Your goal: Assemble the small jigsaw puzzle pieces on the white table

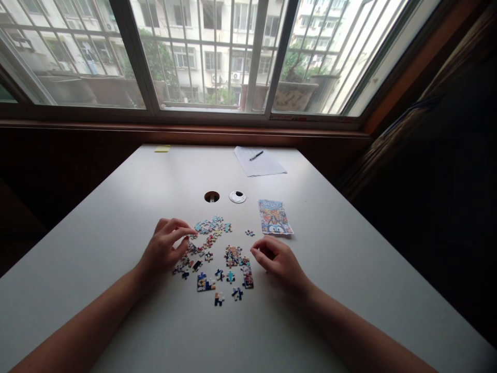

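My left hand [169, 246] reaches over the left side of a spread of loose jigsaw pieces [213, 226], its fingers apart and no piece visible between them. Some pieces lie hidden under or behind its fingertips. To the right, my right hand [279, 260] rests by the table with curled fingers, thumb and index tips drawn together; no piece shows in them. Just left of it is a joined cluster of puzzle pieces [233, 256], linked to an edge strip [247, 276]. A smaller joined corner section [204, 282] lies nearer me, with several single pieces [237, 294] around.
A colourful picture sheet [275, 217] lies beyond my right hand. Farther back are a round cable hole [212, 197], its loose cover [237, 197], papers [260, 165] with a pen [256, 155], and a yellow note [162, 148]. The white table [155, 186] meets a window ledge.
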`<state>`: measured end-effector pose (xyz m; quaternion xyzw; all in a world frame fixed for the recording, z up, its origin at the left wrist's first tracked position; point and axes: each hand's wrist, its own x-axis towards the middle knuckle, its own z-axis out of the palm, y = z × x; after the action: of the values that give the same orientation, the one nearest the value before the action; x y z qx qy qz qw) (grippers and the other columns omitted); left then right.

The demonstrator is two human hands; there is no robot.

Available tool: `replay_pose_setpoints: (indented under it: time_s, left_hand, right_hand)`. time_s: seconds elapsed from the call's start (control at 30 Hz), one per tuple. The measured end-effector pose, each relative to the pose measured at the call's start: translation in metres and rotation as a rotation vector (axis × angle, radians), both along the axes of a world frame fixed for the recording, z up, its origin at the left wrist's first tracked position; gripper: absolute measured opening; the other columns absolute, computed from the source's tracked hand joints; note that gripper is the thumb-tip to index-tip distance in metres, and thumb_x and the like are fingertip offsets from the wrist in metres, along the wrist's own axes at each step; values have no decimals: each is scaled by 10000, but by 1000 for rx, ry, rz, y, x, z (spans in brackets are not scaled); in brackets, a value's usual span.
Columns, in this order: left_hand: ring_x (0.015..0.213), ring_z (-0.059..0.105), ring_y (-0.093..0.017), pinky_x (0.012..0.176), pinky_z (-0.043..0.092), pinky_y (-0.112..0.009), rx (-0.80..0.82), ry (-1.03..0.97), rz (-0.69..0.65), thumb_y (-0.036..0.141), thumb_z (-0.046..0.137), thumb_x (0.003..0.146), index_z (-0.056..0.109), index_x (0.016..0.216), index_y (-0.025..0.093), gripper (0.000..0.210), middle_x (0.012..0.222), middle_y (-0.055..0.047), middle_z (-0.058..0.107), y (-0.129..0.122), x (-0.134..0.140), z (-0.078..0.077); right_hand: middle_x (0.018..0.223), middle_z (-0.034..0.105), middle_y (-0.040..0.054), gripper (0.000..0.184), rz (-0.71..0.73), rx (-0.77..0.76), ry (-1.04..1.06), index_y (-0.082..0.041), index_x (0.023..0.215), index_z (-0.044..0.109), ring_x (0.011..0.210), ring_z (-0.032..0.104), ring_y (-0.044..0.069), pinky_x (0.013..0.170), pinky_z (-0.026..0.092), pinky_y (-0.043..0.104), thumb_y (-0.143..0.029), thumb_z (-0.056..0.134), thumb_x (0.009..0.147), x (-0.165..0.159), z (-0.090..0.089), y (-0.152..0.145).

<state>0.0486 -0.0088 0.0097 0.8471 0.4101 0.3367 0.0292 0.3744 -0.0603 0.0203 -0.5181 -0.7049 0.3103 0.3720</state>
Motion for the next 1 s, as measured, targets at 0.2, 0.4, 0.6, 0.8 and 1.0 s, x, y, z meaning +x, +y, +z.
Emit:
replay_pose_setpoints:
  time_s: [0.2, 0.4, 0.6, 0.8, 1.0]
  left_hand:
    - [1098, 452, -263, 926, 463, -444, -52, 158, -69, 190, 541, 968, 646, 1240, 322, 320, 1217, -54, 593, -4, 9, -7]
    - [1146, 433, -280, 944, 480, -474, -60, 224, -77, 140, 516, 970, 559, 1356, 350, 441, 1298, -57, 572, -3, 11, 1]
    - [1119, 436, -282, 910, 491, -472, -57, 298, -91, 98, 546, 938, 566, 1350, 351, 484, 1257, -46, 598, 7, 7, 14]
    - [1069, 476, -252, 878, 493, -405, -50, 337, -222, 141, 553, 947, 642, 1261, 364, 396, 1195, -39, 630, 30, 14, 24]
    - [1111, 502, -242, 881, 498, -376, -73, 415, -365, 99, 566, 920, 650, 1240, 411, 455, 1218, -7, 638, 46, 24, 37]
  right_hand:
    - [744, 570, 8, 155, -3, -10, 21, -201, 823, 666, 650, 485, 144, 595, 373, 273, -303, 590, 912, 0, -1, 1]
    - [748, 571, 6, 155, -1, -9, 21, -199, 823, 669, 656, 494, 143, 604, 377, 273, -303, 594, 913, -1, -1, 0]
    - [758, 585, 9, 143, 9, -5, 21, -203, 839, 678, 655, 502, 142, 601, 388, 270, -297, 599, 912, 0, 0, 0]
    - [750, 595, 13, 151, 11, 11, 18, -206, 831, 682, 652, 511, 145, 598, 400, 272, -312, 606, 906, 0, -1, 1]
    - [747, 592, 10, 173, -17, -26, 86, -199, 846, 684, 644, 494, 139, 590, 390, 266, -344, 616, 911, 1, -4, 0]
